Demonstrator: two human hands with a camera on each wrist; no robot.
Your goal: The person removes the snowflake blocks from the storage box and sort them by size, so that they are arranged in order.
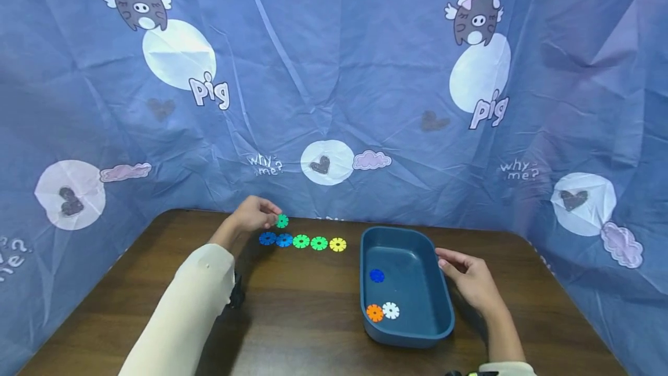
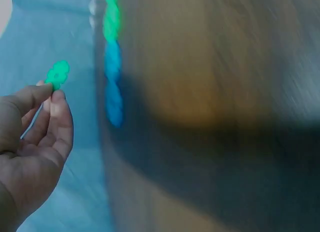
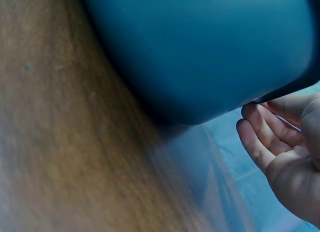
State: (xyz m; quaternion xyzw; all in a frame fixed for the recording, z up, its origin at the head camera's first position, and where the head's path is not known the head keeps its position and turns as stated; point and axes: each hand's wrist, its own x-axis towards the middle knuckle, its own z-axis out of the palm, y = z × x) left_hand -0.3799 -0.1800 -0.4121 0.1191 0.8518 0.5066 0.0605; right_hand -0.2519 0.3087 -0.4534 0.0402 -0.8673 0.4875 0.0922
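Note:
My left hand (image 1: 250, 213) pinches a green notched plastic disc (image 1: 282, 221) between thumb and fingertips, above the back of the table. The same green disc (image 2: 58, 74) shows in the left wrist view. Just in front of that hand lies a row of touching or close discs: two blue ones (image 1: 268, 239), two green ones (image 1: 301, 241) and a yellow one (image 1: 337, 245). My right hand (image 1: 472, 280) touches the outer right side of a dark blue bin (image 1: 407, 338) near its rim, fingers loosely bent. Inside the bin are a blue disc (image 1: 377, 275), an orange disc (image 1: 374, 313) and a white disc (image 1: 391, 310).
The brown wooden table (image 1: 297, 318) carries the row and the bin. A blue printed cloth (image 1: 334, 91) hangs behind the table's back edge, close to the left hand. The bin's walls rise around the discs inside it.

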